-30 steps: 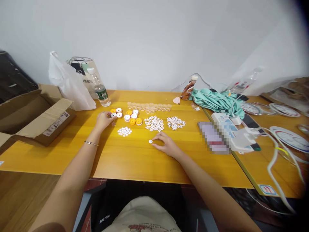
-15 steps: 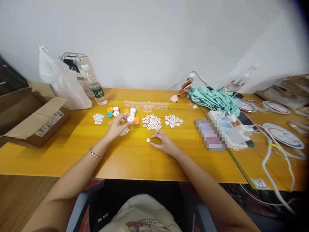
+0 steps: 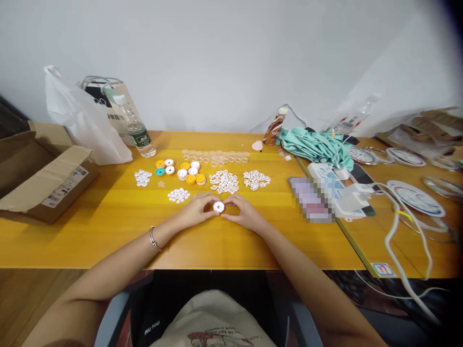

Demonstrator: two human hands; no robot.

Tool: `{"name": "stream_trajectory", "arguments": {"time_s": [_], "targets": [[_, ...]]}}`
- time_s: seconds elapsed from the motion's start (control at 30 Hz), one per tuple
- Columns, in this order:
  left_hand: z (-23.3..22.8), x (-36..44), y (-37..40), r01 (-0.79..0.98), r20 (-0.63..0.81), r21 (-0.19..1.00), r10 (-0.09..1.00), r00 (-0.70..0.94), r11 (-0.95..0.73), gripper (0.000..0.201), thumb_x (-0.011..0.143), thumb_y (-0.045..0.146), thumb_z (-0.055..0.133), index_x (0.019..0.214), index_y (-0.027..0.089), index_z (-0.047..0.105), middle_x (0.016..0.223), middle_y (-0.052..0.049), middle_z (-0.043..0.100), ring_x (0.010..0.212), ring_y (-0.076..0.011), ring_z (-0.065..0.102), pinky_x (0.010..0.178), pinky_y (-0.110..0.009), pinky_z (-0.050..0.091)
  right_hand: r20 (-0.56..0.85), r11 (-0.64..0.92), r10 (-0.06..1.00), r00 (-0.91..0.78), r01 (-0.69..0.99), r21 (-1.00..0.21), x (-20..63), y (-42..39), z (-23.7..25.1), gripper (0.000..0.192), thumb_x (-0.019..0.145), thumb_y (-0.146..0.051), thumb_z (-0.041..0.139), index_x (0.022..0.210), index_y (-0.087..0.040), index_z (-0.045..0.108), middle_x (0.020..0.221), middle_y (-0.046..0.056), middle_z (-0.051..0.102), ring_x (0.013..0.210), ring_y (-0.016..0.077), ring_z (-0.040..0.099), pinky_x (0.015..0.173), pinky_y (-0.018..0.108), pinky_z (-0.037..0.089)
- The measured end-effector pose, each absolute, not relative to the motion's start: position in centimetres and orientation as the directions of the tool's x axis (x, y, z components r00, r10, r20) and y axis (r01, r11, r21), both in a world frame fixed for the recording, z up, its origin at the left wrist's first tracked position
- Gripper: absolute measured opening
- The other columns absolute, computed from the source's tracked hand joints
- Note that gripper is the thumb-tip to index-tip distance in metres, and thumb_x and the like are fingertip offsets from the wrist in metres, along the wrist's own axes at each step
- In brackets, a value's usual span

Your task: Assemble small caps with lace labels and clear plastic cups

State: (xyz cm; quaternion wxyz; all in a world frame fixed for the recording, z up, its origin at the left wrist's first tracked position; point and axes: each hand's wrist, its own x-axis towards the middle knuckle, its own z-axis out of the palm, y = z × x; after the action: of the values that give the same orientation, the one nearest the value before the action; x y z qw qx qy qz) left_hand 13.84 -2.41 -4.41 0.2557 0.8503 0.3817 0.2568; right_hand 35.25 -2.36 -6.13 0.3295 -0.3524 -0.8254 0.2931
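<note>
Left hand [image 3: 197,212], right hand [image 3: 243,215]: both pinch one white ring piece [image 3: 218,207] over your table [image 3: 108,231]. Step: fitting. Next needs steady, even pressure.

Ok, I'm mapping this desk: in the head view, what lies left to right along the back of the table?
Cardboard box → white plastic bag → water bottle → row of clear caps → brown drink bottle → teal cloth.
</note>
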Motion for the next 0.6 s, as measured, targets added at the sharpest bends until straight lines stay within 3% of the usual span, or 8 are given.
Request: {"name": "stream_trajectory", "arguments": {"time_s": [0.37, 0.6], "targets": [[-4.97, 13.92, -2.49, 0.53, 0.205, 0.642, 0.79, 0.578, -0.554, 0.027, 0.079, 0.031, 0.062, 0.104, 0.021, 0.059, 0.1, -0.005, 0.06, 0.095, -0.0209, 0.054, 0.086, -0.035, 0.041, 0.36, 0.583, 0.783, -0.508, 0.394, -0.711, 35.07, -2.39, -6.25, 0.016, 0.08, -0.026, 0.063, 0.095, -0.022, 0.062, 0.089, 0.004, 0.058, 0.086, 0.0175, 0.057, 0.08, 0.034, 0.048], [-5.25, 13.7, -2.28, 0.491, 0.214, 0.688, 0.796, 0.567, -0.535, 0.031, 0.079, 0.032, 0.063, 0.107, 0.019, 0.058, 0.1, -0.006, 0.062, 0.091, -0.0188, 0.057, 0.083, -0.033, 0.044, 0.357, 0.586, 0.778, -0.517, 0.391, -0.71, 35.09, -2.3, -6.53, 0.021, 0.08, -0.026, 0.063, 0.1, -0.023, 0.063, 0.089, 0.004, 0.056, 0.085, 0.0175, 0.057, 0.081, 0.035, 0.047]]}}
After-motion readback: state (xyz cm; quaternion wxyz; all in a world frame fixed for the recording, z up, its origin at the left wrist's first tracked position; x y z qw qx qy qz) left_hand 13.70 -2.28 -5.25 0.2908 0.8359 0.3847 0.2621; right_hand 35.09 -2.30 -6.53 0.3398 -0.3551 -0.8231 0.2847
